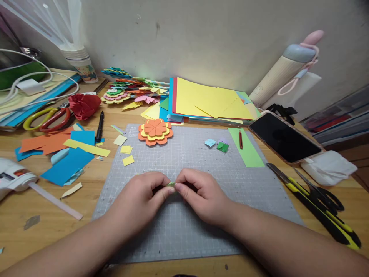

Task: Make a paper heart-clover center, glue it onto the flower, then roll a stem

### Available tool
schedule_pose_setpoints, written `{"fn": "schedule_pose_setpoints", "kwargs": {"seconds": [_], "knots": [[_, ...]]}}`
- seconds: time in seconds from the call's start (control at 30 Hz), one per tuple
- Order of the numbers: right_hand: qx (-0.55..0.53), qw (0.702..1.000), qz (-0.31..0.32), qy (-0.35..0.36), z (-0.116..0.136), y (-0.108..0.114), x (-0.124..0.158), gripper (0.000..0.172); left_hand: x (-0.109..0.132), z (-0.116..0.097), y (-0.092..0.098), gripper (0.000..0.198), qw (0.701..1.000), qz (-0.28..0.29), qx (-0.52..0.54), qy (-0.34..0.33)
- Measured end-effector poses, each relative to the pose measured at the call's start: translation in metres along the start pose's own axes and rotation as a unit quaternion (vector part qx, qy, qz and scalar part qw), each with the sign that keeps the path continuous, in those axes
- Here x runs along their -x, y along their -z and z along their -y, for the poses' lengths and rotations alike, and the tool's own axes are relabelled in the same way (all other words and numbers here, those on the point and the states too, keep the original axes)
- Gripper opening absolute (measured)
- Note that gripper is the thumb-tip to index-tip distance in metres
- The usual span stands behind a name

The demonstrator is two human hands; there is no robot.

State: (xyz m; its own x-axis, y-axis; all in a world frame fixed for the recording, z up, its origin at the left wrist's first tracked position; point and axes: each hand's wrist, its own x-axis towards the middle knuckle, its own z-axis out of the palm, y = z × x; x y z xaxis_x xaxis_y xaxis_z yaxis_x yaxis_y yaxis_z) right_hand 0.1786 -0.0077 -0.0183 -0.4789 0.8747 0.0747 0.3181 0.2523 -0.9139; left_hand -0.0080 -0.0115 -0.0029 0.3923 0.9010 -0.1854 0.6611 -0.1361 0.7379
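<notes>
Over the middle of the grey cutting mat (173,234), a small piece of green paper (172,184) is pinched between both hands, mostly hidden by the fingers. My left hand (147,192) grips it from the left, thumb against forefinger. From the other side, my right hand (201,194) pinches it the same way, the fingertips almost meeting. Beyond them on the mat lies a layered orange and yellow paper flower (155,132). Small yellow paper squares (128,160) lie left of it. Small folded papers, light blue (210,142), purple and green (222,147), rest to the right.
A light green strip (248,150) with a short red pencil (240,139) lies at right, near a phone (285,136), a utility knife (317,207) and black scissors (323,194). A glue gun (17,177) and paper scraps (69,165) lie left. Coloured sheets (210,98) are stacked behind.
</notes>
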Motion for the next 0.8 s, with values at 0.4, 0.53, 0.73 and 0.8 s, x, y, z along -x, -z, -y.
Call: {"fn": "schedule_pose_setpoints", "kwargs": {"seconds": [0.4, 0.53, 0.73, 0.8], "knots": [[-0.149, 0.985, 0.001, -0.087, 0.000, -0.001, -0.001, 0.009, -0.003, -0.003, 0.004, 0.029, 0.995, 0.024, 0.094, 0.003], [-0.143, 0.986, 0.017, -0.089, -0.003, 0.000, -0.001, 0.014, -0.003, -0.001, 0.003, 0.033, 0.999, 0.007, 0.041, -0.006], [-0.153, 0.985, -0.011, -0.085, 0.001, 0.000, -0.002, 0.013, -0.005, -0.001, -0.004, 0.027, 0.999, -0.019, 0.016, -0.041], [-0.152, 0.982, -0.066, -0.088, 0.005, 0.007, -0.006, 0.013, -0.006, -0.003, -0.006, 0.021, 0.997, -0.039, 0.066, -0.032]]}}
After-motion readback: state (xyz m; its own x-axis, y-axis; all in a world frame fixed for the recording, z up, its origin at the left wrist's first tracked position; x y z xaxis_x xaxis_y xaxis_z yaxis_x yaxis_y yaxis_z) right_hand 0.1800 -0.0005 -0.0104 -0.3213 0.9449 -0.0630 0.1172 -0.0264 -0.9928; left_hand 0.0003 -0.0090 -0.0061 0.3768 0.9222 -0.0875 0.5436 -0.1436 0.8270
